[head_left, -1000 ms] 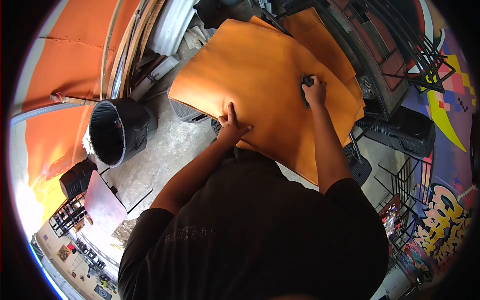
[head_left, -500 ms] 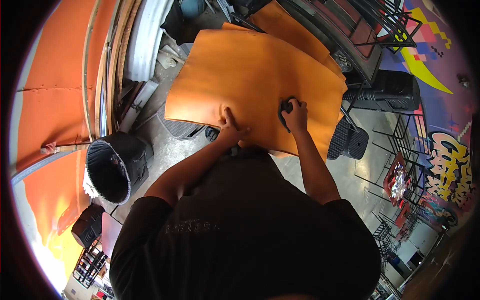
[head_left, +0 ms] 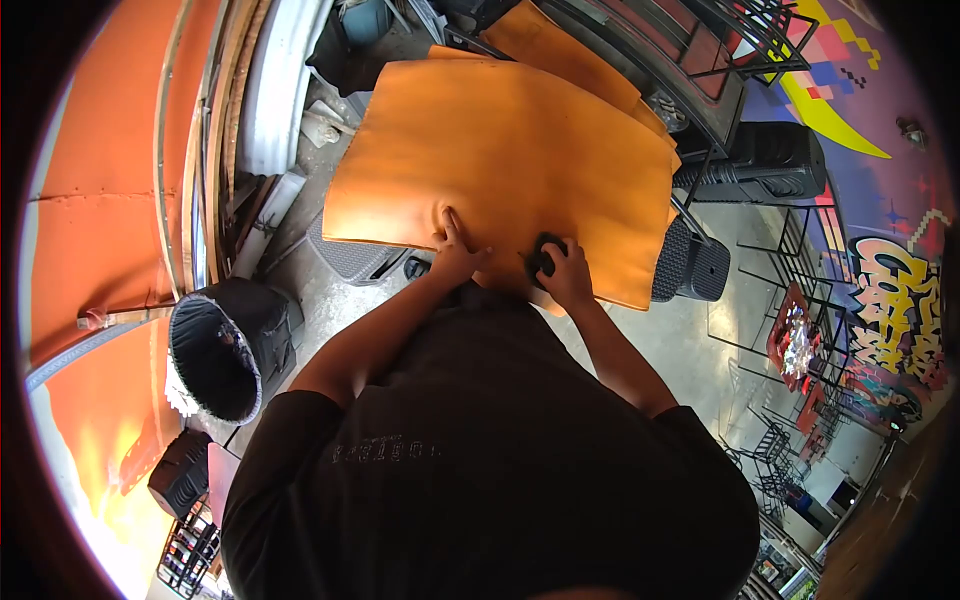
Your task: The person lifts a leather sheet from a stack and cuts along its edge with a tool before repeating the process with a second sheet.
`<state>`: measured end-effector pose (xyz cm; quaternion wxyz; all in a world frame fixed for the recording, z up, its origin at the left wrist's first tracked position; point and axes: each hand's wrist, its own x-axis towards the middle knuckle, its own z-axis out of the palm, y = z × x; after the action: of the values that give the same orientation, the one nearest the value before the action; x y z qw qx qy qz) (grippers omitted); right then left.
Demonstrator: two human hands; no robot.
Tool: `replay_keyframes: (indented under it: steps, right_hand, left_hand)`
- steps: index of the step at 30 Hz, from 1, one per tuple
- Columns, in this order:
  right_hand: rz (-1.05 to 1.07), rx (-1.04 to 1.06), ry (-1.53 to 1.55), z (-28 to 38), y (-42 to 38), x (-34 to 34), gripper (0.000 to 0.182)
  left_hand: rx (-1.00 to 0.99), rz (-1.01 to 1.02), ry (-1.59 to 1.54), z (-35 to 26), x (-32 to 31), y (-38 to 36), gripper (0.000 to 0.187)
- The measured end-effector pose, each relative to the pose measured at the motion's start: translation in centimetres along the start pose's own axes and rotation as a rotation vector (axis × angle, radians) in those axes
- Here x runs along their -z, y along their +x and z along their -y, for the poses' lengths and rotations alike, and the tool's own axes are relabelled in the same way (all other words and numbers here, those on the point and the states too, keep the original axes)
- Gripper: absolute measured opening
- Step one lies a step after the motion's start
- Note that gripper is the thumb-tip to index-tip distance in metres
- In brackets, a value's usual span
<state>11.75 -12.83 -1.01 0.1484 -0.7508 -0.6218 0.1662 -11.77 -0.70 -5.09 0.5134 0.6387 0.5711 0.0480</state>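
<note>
A large sheet of orange material (head_left: 500, 140) lies spread in front of me, over more orange sheets. My left hand (head_left: 457, 254) presses on its near edge at the left, fingers apart, and the material dimples at the fingertips. Near the same edge, further right, my right hand (head_left: 566, 273) is wrapped round a dark hand-sized tool (head_left: 542, 258) that rests on the sheet. The underside of the tool is hidden.
A black bin (head_left: 215, 350) stands at the left, below long wooden strips (head_left: 205, 150). Grey textured seats (head_left: 355, 258) show beside the sheet. A black speaker-like case (head_left: 770, 162) and metal-framed furniture are at the right.
My right hand has moved the dark tool toward me and to the left, close to the near edge. My left hand stays at nearly the same place on the sheet.
</note>
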Motion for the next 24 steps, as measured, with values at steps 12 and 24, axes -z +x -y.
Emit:
replay_keyframes:
  steps: [12,24]
  right_hand:
    - [-0.207,0.09,-0.011,-0.4,5.3,-0.5,0.048]
    - [0.134,0.384,0.079,0.1,2.8,0.1,0.043]
  left_hand:
    - [0.286,-0.065,-0.502,0.8,3.1,-0.1,0.109]
    - [0.525,-0.756,-1.219,1.5,0.6,0.0,0.095]
